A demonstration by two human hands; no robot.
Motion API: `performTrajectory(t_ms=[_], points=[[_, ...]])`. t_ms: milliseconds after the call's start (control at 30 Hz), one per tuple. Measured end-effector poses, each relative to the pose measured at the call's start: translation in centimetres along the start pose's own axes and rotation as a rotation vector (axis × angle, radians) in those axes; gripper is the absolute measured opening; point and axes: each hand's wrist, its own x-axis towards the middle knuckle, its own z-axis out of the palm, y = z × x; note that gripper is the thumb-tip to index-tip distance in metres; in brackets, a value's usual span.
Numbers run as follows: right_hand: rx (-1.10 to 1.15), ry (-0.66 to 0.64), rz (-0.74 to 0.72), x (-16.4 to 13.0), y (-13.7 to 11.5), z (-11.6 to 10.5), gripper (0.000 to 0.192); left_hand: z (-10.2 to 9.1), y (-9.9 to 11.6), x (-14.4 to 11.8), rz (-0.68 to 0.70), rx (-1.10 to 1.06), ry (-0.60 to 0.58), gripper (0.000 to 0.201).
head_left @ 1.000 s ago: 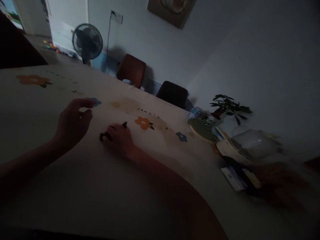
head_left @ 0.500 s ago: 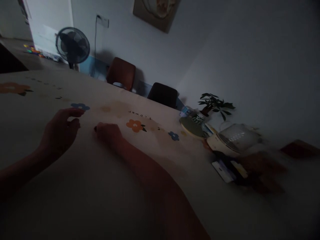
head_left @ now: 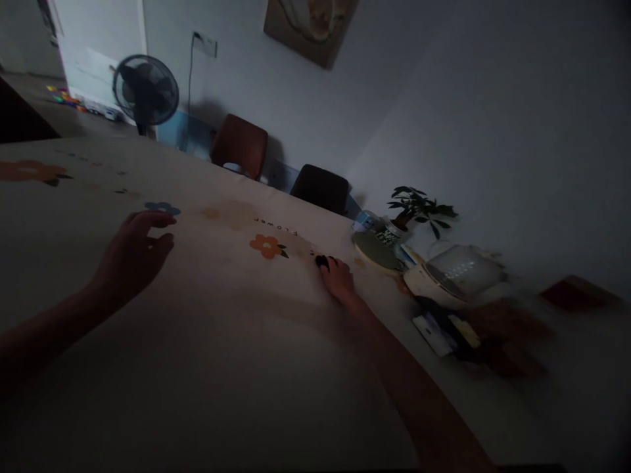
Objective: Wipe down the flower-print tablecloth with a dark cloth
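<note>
**Hand closes on small dark object across a dim flowered table**

In low light, a person's right hand (head_left: 339, 277) stretches toward the centre-right of the frame, fingers curled over a small black object (head_left: 322, 261) that rests on the flowered tablecloth (head_left: 236, 341), just right of an orange printed flower (head_left: 267, 246). Only a dark edge shows past the fingertips; its shape is too blurred to tell. By its size it is probably light and rigid enough to pinch at the sides between thumb and forefinger, and on the smooth cloth it may slide rather than lift if pressed from above.

The left hand (head_left: 131, 255) hovers at centre-left, loosely cupped with thumb and fingers apart, holding nothing, near a blue printed flower (head_left: 162, 207).

At the right edge of the table stand a small potted plant (head_left: 417, 209), a greenish plate (head_left: 377, 251) and a pale lidded appliance (head_left: 461, 270), with cards or packets (head_left: 441, 332) just in front. Two chairs (head_left: 240, 146) sit at the far side of the table, and a standing fan (head_left: 146, 90) occupies the upper left.
</note>
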Motion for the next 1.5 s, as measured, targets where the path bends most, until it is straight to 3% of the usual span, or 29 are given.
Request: performTrajectory(t_ms=[67, 133, 233, 367, 433, 500, 567, 667, 800, 900, 1000, 1133, 1200, 1333, 1500], points=[[0.031, 0.003, -0.068, -0.6, -0.4, 0.9, 0.038, -0.2, -0.1, 0.3, -0.051, 0.011, 0.016, 0.035], [0.088, -0.009, -0.177, -0.9, -2.7, 1.7, 0.040, -0.5, -0.3, 0.7, -0.094, 0.011, 0.042, 0.035], [0.190, -0.051, -0.397, -1.5, -9.0, 2.9, 0.041, -0.7, -0.9, 1.3, -0.131, 0.003, 0.095, 0.037], [0.322, -0.115, -0.774, -3.0, -19.6, 5.1, 0.038, -0.4, -1.7, 1.8, -0.182, -0.012, 0.108, 0.039], [0.280, -0.163, -0.903, -3.9, -23.9, 6.2, 0.038, -0.2, -1.9, 1.9, -0.190, -0.005, 0.112, 0.039], [0.209, -0.201, -0.958, -4.6, -26.5, 6.9, 0.039, -0.1, -2.1, 2.0, -0.202, 0.001, 0.126, 0.038], [0.176, -0.224, -0.989, -5.3, -27.1, 7.1, 0.039, -0.1, -2.2, 2.1, -0.223, -0.001, 0.138, 0.037], [0.202, -0.197, -1.074, -7.0, -25.0, 6.6, 0.040, -0.1, -2.1, 2.2, -0.230, -0.001, 0.129, 0.037], [0.268, -0.119, -1.182, -10.6, -19.7, 5.2, 0.036, -0.1, -1.5, 1.9, -0.198, 0.031, 0.090, 0.037], [0.301, -0.066, -1.157, -12.2, -15.2, 4.1, 0.039, -0.1, -1.1, 1.7, -0.205, 0.052, 0.055, 0.037], [0.288, 0.003, -0.987, -11.0, -10.3, 3.0, 0.043, -0.1, -1.0, 1.4, -0.207, 0.066, 0.039, 0.038], [0.160, 0.047, -0.442, -6.2, -2.7, 1.5, 0.045, -0.1, -1.1, 1.2, -0.203, 0.105, 0.023, 0.041], [0.108, 0.088, -0.237, -4.2, 1.0, 1.0, 0.044, -0.2, -1.1, 1.2, -0.210, 0.120, 0.002, 0.042], [0.070, 0.082, -0.117, -3.3, 6.6, 0.8, 0.042, -0.3, -1.4, 1.2, -0.238, 0.117, -0.048, 0.045], [0.032, 0.052, -0.061, -5.3, 10.7, 0.1, 0.043, 0.0, -2.5, 1.1, -0.188, 0.113, -0.051, 0.045]])
